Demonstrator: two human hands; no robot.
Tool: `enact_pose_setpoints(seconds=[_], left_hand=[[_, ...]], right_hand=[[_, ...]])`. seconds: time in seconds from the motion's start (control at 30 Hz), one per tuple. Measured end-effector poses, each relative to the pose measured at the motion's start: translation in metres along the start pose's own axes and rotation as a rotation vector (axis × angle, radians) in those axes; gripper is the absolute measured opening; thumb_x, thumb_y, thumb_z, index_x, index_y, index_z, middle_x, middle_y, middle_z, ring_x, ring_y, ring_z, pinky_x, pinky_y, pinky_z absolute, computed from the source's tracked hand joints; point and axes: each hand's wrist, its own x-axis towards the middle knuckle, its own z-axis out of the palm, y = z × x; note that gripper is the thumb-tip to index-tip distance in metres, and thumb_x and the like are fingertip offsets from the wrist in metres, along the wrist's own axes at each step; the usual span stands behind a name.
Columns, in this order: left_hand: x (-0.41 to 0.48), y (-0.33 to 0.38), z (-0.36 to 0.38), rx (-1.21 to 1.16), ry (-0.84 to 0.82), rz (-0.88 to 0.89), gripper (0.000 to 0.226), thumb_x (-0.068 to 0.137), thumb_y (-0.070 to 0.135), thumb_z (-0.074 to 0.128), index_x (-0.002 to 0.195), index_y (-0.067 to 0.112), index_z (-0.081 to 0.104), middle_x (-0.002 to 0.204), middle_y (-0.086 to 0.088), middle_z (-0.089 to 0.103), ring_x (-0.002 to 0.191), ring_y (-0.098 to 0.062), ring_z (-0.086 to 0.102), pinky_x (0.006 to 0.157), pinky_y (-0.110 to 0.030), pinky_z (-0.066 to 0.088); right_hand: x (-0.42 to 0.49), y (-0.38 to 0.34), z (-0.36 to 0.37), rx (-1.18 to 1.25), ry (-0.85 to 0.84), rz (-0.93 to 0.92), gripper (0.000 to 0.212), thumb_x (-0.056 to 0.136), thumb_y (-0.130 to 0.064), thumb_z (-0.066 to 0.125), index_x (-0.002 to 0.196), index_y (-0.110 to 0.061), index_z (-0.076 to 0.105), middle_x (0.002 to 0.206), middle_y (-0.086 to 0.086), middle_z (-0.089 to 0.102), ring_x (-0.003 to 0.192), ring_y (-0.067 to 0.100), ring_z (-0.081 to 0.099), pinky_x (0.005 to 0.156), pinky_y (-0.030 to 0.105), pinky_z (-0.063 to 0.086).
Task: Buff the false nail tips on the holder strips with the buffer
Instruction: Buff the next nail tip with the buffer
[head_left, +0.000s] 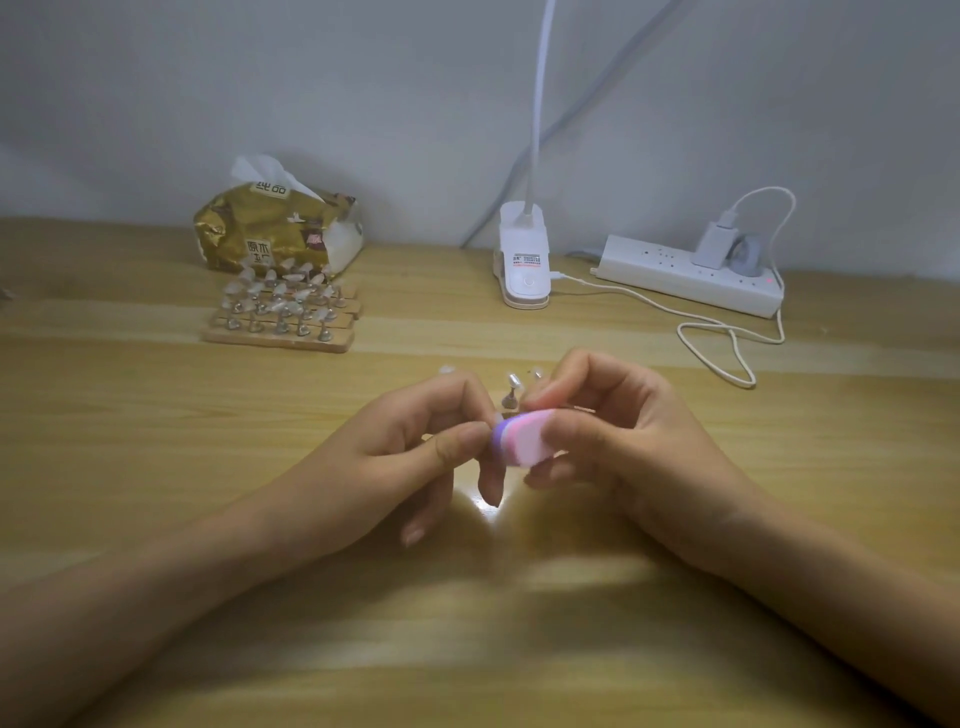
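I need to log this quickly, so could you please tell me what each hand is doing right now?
Left hand: pinching what looks like a nail tip, mostly hidden.
Right hand: holding the buffer.

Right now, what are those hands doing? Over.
Right hand grips buffer. Left hand fingertips at its edge, hold hidden. Nail tips just behind. Nothing blocking.
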Motion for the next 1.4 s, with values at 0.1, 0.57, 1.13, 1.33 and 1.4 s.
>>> enact_pose_setpoints(seconds=[0.1,0.57,1.13,1.33,1.4], left_hand=[[0.000,0.000,-0.001,0.000,0.023,-0.022,0.017,0.096,0.029,0.054,0.086,0.016,0.055,0.074,-0.002,0.066,0.033,-0.012,0.039,0.039,-0.015,0.032],[-0.001,-0.001,0.002,0.030,0.023,-0.026,0.021,0.088,0.040,0.056,0.084,0.019,0.058,0.065,0.002,0.062,0.036,-0.008,0.038,0.041,-0.014,0.033],[0.003,0.007,-0.008,-0.015,0.439,0.084,0.006,0.086,0.029,0.063,0.082,0.027,0.067,0.100,0.007,0.072,0.066,-0.007,0.058,0.047,-0.016,0.039],[0.012,0.013,-0.024,0.175,0.538,0.113,0.021,0.080,0.034,0.068,0.091,0.017,0.074,0.081,0.007,0.073,0.065,-0.009,0.058,0.054,-0.023,0.047],[0.014,0.011,-0.025,0.275,0.536,0.123,0.023,0.080,0.036,0.068,0.093,0.018,0.071,0.089,0.007,0.076,0.075,-0.016,0.065,0.060,-0.032,0.049]], right_hand=[[0.003,-0.001,0.000,-0.054,0.073,-0.007,0.021,0.071,-0.005,0.084,0.071,-0.018,0.068,0.080,0.003,0.070,0.060,0.012,0.063,0.057,0.020,0.055],[0.002,0.001,-0.005,0.033,0.029,-0.030,0.018,0.074,-0.006,0.079,0.071,-0.021,0.069,0.081,0.009,0.068,0.057,0.011,0.061,0.055,0.020,0.054],[0.008,0.003,-0.019,0.184,0.283,-0.021,0.012,0.076,-0.019,0.073,0.067,-0.024,0.068,0.106,0.023,0.055,0.061,0.006,0.056,0.057,0.018,0.054],[0.010,0.002,-0.019,0.246,0.314,-0.007,0.006,0.071,-0.021,0.071,0.067,-0.022,0.066,0.109,0.022,0.055,0.063,0.007,0.057,0.057,0.018,0.055],[0.011,0.002,-0.019,0.243,0.314,-0.003,0.006,0.072,-0.021,0.071,0.068,-0.022,0.066,0.109,0.022,0.055,0.063,0.007,0.057,0.057,0.018,0.054]])
